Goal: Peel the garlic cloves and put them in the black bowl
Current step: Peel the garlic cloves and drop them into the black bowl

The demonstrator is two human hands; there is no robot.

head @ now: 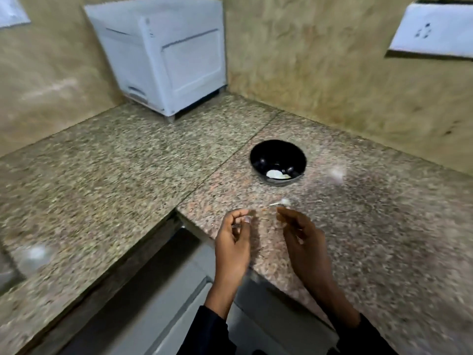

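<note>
The black bowl (278, 155) stands on the speckled granite counter (371, 226), with a pale peeled garlic clove (277, 174) lying inside it. A small white garlic piece (281, 202) lies on the counter just beyond the fingertips of my right hand (302, 239), whose fingers stretch forward; blur hides whether they touch it. My left hand (234, 242) hovers over the counter's front corner with its fingers curled and thumb meeting the forefinger. Blur hides whether anything is pinched there. A blurred white scrap (336, 175) lies to the right of the bowl.
A white box-shaped appliance (163, 55) stands in the back corner against the wall. A white wall socket (435, 29) is at the upper right. The counter is L-shaped, and its inner edge (176, 213) drops to a grey surface below my arms.
</note>
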